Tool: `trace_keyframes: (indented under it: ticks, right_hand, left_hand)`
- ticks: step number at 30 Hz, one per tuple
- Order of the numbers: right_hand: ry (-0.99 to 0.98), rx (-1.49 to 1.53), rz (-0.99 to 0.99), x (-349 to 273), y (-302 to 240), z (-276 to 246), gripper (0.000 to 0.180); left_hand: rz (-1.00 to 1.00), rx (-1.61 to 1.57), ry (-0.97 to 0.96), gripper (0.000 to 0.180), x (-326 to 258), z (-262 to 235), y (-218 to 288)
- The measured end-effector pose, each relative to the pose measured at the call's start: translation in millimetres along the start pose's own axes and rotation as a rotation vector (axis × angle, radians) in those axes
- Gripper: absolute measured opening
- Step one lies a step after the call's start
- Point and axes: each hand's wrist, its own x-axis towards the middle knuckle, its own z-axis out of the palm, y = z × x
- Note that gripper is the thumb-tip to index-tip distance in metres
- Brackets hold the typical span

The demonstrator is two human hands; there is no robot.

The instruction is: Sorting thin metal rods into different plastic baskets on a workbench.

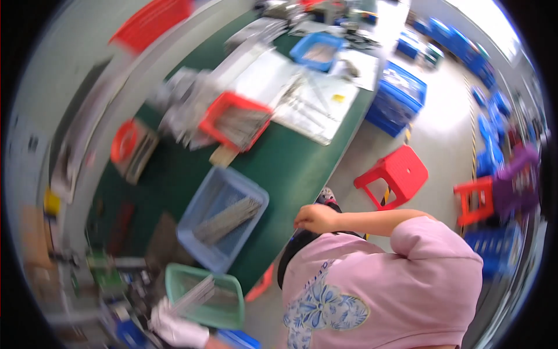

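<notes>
The picture is smeared by motion. My left hand [174,330], in a white glove, sits at the lower left edge. It grips a bundle of thin metal rods [195,298] that reach into a green mesh basket [228,317]. My right hand does not show. Just beyond stands a light blue basket [189,224] holding more grey rods [228,218]. A person in a pink shirt [401,279] bends over at the lower right, one bare hand [315,218] near the edge of the green table [285,168] and close to a shoe [326,196].
On the table lie a red tray [235,120] of metal parts, a blue tray [317,51], white sheets [314,110] and a wooden block [224,156]. A red stool [395,174], another red stool [475,200], a purple chair [517,180] and blue crates [398,96] stand on the floor.
</notes>
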Motion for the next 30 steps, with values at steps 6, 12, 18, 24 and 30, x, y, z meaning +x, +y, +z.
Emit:
trace_keyframes:
  ticks: [6,12,18,24,30]
  right_hand:
    - [0.038,0.262,0.06,18.3,-32.2,-13.6,0.014]
    - [0.061,0.344,-0.149,31.1,-72.4,-7.4,0.01]
    - [0.0,0.165,-0.559,52.8,-107.9,-0.3,0.011]
    - [-0.082,0.114,-0.598,69.2,-117.5,3.0,0.01]
    - [-0.072,0.084,-0.642,76.5,-118.0,3.2,0.007]
  left_hand:
    - [-0.094,-0.411,-0.298,0.01,-78.4,95.9,-5.3]
    - [-0.125,-0.61,-0.313,0.009,-123.9,142.2,-46.3]
    - [-0.172,-0.653,-0.463,0.01,-124.5,136.0,-29.1]
    - [-0.12,-0.453,-0.54,0.014,-122.4,135.0,-22.5]
    - [-0.121,-0.475,-0.498,0.014,-122.5,138.2,-26.3]
